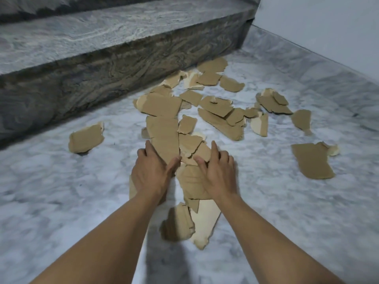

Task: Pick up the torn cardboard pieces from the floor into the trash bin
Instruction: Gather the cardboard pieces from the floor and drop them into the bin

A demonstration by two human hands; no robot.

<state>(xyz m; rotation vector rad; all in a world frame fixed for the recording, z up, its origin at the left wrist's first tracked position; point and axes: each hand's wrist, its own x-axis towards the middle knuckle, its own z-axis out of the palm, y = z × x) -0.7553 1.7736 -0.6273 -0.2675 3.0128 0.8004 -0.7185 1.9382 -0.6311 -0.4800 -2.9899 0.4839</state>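
My left hand [150,173] lies flat on the near end of a long strip [163,136] of cardboard. Its fingers [147,147] are apart and nearly straight, with the thumb stretched toward my other hand. My right hand [218,173] rests just beside it on a small heap of pieces [192,144]. The forefinger is straight, the other fingers bent and the thumb out; I cannot tell whether it grips anything. Everything lies on the marble floor [61,191]. Under my wrists are more torn bits, among them a pale piece [206,218]. Beyond my fingertips the cardboard spreads toward the step [102,64]. A lone piece [86,138] sits off to the left of my left fingers. A large piece [311,160] lies well to the right of my right fingers, nearer the wall [328,23].
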